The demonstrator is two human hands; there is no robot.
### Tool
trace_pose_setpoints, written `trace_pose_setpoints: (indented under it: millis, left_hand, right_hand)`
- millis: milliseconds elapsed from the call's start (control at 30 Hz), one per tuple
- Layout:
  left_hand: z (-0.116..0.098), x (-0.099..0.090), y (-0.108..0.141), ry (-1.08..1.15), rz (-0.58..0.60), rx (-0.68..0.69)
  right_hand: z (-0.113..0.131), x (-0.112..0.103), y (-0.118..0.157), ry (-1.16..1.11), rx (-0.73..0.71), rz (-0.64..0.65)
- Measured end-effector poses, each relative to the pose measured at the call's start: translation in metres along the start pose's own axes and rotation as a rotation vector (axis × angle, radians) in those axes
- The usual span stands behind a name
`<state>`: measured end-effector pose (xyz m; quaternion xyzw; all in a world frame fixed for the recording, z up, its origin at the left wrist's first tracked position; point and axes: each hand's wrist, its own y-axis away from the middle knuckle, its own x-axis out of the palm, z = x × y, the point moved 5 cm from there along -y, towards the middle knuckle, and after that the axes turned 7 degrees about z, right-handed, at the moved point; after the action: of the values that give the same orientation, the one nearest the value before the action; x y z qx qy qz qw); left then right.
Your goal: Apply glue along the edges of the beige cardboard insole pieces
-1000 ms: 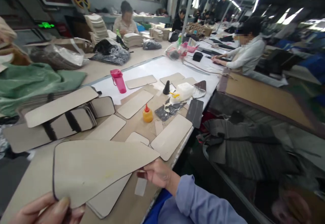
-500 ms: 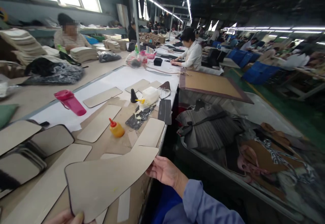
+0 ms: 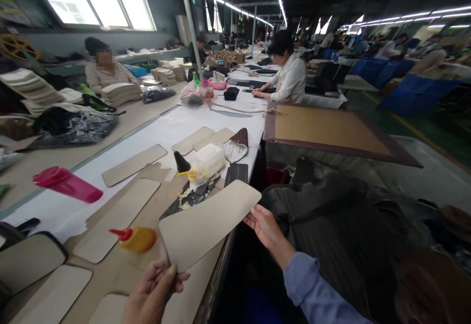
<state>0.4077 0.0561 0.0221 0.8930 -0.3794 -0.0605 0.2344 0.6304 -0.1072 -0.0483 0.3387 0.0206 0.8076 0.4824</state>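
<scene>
A flat beige panel (image 3: 209, 221) with rounded corners and a dark edge is held between my two hands, raised over the near edge of the table. My left hand (image 3: 156, 285) pinches its near left corner between thumb and fingers. At the far right end, my right hand (image 3: 267, 228) grips the panel's edge, fingers underneath. Left of the panel lies a yellow squeeze bottle (image 3: 140, 239) with a red nozzle. Just beyond it are a white plastic container (image 3: 208, 160) with a yellow tip and a dark, glue-smeared board (image 3: 195, 196).
More beige panels (image 3: 117, 221) lie across the table. A pink bottle (image 3: 69, 184) rests at left, a black cone (image 3: 181, 161) mid-table. At right are a brown-edged board (image 3: 331, 130) and dark fabric (image 3: 324, 221) in a bin. Two co-workers (image 3: 289, 76) sit or stand farther back.
The panel has moved away from me and to the right, lifted by both hands. My left hand has come further into view. The camera view has shifted too.
</scene>
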Motion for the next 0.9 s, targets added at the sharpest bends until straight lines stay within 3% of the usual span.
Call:
trace_pose_setpoints:
  millis: [133, 267, 467, 600, 733, 833, 900]
  left_hand:
    - [0.007, 0.064, -0.076, 0.032, 0.059, -0.004]
    - [0.020, 0.110, -0.134, 0.114, 0.046, -0.046]
    - [0.039, 0.154, -0.178, 0.231, -0.068, -0.184]
    - [0.050, 0.178, -0.195, 0.271, -0.076, -0.236]
    - [0.058, 0.195, -0.199, 0.289, -0.060, -0.307]
    - [0.060, 0.199, -0.185, 0.298, -0.056, -0.334]
    - [0.061, 0.194, -0.169, 0.321, -0.078, -0.341]
  right_hand:
    - [0.047, -0.037, -0.072, 0.147, -0.065, -0.104]
    - [0.072, -0.056, -0.135, 0.273, -0.075, -0.164]
    - [0.100, -0.053, -0.215, 0.450, -0.098, -0.148]
    - [0.103, -0.047, -0.259, 0.547, -0.091, -0.157]
    - [0.101, -0.052, -0.271, 0.680, -0.073, -0.189]
    - [0.101, -0.046, -0.251, 0.839, -0.121, -0.140]
    - [0.096, -0.028, -0.233, 0.972, -0.205, -0.046]
